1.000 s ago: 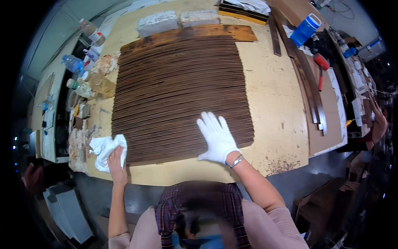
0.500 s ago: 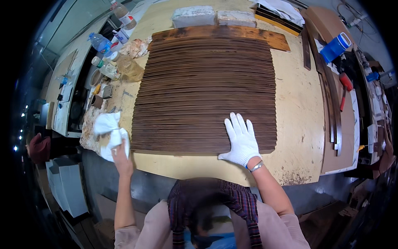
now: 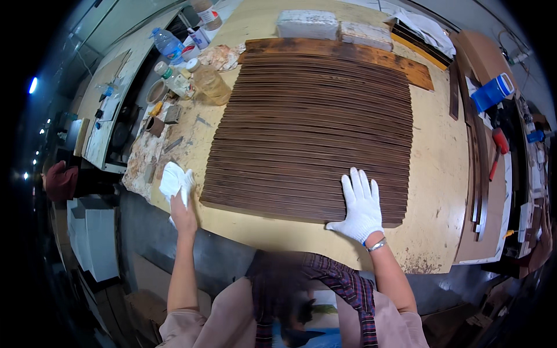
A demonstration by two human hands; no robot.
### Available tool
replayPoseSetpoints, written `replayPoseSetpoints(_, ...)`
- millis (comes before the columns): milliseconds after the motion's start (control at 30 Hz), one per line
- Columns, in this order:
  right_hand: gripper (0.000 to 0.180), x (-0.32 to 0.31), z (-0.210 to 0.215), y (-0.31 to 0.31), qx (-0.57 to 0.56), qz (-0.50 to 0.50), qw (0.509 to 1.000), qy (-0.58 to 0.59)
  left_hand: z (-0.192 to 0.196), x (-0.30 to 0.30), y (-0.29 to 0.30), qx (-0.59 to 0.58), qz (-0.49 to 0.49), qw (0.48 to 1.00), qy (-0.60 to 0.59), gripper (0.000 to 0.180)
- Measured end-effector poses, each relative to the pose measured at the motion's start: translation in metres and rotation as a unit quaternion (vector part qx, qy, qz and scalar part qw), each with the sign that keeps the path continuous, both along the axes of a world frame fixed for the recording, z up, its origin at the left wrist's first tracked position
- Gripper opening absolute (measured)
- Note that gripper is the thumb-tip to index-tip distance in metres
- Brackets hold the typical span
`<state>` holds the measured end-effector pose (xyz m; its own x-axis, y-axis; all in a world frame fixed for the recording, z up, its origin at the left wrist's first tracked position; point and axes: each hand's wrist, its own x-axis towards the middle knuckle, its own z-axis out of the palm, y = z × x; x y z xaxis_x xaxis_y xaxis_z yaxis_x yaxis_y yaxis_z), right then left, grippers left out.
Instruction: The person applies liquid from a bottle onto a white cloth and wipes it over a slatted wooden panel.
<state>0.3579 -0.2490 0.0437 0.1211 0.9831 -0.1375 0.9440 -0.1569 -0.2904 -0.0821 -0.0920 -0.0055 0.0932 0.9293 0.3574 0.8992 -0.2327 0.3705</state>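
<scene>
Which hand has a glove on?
The right hand, spread flat on the dark strips, wears a white glove. The left hand is bare and holds a white cloth.

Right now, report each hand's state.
Left hand: closed, holding a white cloth.
Right hand: open, gloved, laid flat on the brown strips.

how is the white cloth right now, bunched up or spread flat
Bunched up: the white cloth is gathered in the left hand, and its loose part shows crumpled folds rather than a flat sheet.
</scene>
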Motion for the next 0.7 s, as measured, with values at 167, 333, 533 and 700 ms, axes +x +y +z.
replayPoseSetpoints(167,0.114,0.001,0.003,0.002,-0.023,0.01,1.0,0.008,0.028,0.06,-0.047,-0.261,0.065,0.909,-0.32,0.029)
replayPoseSetpoints(333,0.085,0.037,0.012,0.045,0.075,-0.004,0.991,0.106,-0.003,0.097,-0.09,-0.637,0.014,0.6,-0.484,0.03)
replayPoseSetpoints(533,0.074,0.078,0.003,0.161,0.157,-0.044,0.985,0.063,-0.002,0.127,-0.06,-0.681,0.058,0.47,-0.559,0.026)
replayPoseSetpoints(700,0.077,0.109,-0.007,0.264,0.145,-0.042,0.988,-0.038,-0.025,0.121,-0.055,-0.721,0.089,0.398,-0.56,0.04)
